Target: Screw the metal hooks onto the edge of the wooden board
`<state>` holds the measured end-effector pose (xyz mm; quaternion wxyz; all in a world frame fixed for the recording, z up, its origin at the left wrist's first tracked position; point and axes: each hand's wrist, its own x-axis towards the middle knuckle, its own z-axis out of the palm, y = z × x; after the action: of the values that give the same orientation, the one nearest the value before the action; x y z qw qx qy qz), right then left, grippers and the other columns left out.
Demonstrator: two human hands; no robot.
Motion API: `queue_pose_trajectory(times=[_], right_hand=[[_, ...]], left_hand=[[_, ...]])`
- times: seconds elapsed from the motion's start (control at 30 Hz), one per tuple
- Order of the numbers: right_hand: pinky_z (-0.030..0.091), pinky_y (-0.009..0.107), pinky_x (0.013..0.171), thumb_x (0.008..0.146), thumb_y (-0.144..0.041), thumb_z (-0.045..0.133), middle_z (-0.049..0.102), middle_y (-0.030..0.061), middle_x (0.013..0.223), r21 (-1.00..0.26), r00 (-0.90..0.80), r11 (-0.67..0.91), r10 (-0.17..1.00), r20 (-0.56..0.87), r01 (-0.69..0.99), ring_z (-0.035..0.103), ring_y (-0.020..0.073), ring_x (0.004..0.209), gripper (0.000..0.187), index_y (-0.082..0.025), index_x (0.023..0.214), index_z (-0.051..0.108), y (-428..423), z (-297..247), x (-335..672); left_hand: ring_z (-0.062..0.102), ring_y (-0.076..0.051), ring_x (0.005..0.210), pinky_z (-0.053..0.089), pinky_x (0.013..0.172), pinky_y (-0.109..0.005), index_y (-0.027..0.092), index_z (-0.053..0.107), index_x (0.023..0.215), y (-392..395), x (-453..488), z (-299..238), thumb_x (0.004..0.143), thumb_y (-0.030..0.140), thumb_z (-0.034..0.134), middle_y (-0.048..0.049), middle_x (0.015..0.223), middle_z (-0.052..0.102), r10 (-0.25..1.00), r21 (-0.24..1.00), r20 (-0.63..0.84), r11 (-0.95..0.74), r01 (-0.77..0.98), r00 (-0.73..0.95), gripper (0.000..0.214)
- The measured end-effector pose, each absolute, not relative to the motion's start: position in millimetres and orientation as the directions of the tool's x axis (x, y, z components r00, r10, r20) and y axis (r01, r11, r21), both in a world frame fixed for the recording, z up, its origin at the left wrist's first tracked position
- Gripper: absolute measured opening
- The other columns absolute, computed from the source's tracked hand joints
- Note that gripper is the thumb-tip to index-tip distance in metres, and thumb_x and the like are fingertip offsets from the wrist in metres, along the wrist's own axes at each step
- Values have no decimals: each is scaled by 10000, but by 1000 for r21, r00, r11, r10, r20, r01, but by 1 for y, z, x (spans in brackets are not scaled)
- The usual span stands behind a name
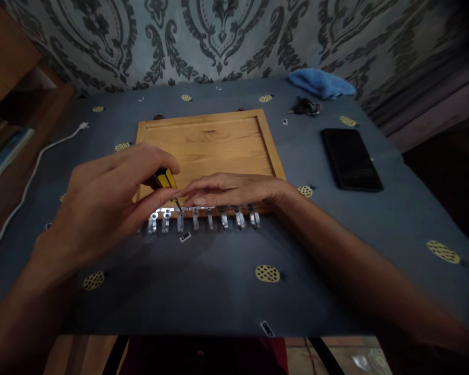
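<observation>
My left hand (113, 198) is closed around the yellow-and-black handle of a screwdriver (166, 179). Its thin shaft points down at one hook of a silver metal hook rail (209, 219). This rail, with several hooks, runs along the near edge of a framed wooden board (214, 143). My right hand (234, 188) lies flat over the board's near edge, just above the rail, with its fingers stretched toward the screwdriver tip. Its fingertips are close to my left thumb; whether they touch cannot be made out. Part of the rail is hidden under the right fingers.
A black phone (352, 159) rests on the right of the dark blue tablecloth (219, 291). Behind it are keys (307, 107) and a blue cloth (321, 83). At the left, a white cable (37, 161) runs beside a wooden shelf (50, 112). A patterned wall stands at the back.
</observation>
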<state>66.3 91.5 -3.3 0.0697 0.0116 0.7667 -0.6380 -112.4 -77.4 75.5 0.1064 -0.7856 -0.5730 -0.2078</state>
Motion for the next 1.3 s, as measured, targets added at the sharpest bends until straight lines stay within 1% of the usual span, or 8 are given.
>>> queue_pose_trajectory(times=[0.27,0.53,0.7,0.9,1.03,1.17,1.23,1.3], right_hand=[[432,328,1127,1040,-365,586,696,84,1364,-979,-990,169,-55,-128,117,594,206,1328,391,-155,1363,651,90,-2,67],[443,334,1119,1037,-360,590,696,96,1367,-979,-990,164,-56,-132,121,608,207,1309,390,-144,1357,648,90,-2,66],[438,325,1121,1036,-366,593,699,90,1358,-975,-990,191,-60,-127,114,600,206,1324,406,-143,1372,641,91,-3,65],[459,327,1100,1033,-385,598,712,90,1338,-976,-990,185,-63,-126,113,625,207,1281,399,-150,1352,649,91,-4,66],[460,331,1099,1035,-379,589,717,94,1323,-975,-989,193,-70,-129,113,630,209,1270,401,-138,1350,646,91,-3,65],[450,343,1115,1034,-390,589,701,108,1353,-971,-989,213,-70,-129,111,613,219,1296,417,-121,1348,647,91,-3,65],[446,343,1123,1031,-390,598,686,107,1381,-972,-991,210,-62,-120,104,599,220,1320,435,-128,1376,632,92,-4,65],[447,332,1122,1029,-383,604,676,106,1398,-976,-993,198,-56,-108,95,593,213,1332,451,-134,1404,616,92,-6,66]], left_hand=[[658,-147,676,474,603,-276,239,628,991,-78,-112,74,1013,515,581,20,842,686,879,89,443,-239,967,176,281],[665,-143,687,478,607,-283,243,609,990,-79,-111,73,1016,492,590,36,830,671,888,93,440,-195,976,136,251],[676,-139,669,487,600,-279,245,615,961,-79,-111,72,983,458,652,52,802,672,875,102,464,-211,972,141,217],[691,-157,676,501,614,-306,257,622,961,-80,-110,72,987,531,613,52,799,678,893,133,442,-157,979,83,276],[685,-143,660,483,580,-296,255,628,955,-80,-111,72,970,491,644,62,781,677,880,129,465,-174,976,95,237],[679,-146,654,482,571,-313,257,617,945,-78,-109,72,979,513,629,60,760,673,887,132,454,-159,978,83,259],[684,-161,662,484,583,-341,269,628,963,-80,-108,72,980,515,626,52,774,681,887,147,459,-131,980,49,246],[708,-199,716,488,618,-386,292,638,1075,-85,-109,73,992,477,614,33,855,715,889,195,457,-128,973,26,204]])
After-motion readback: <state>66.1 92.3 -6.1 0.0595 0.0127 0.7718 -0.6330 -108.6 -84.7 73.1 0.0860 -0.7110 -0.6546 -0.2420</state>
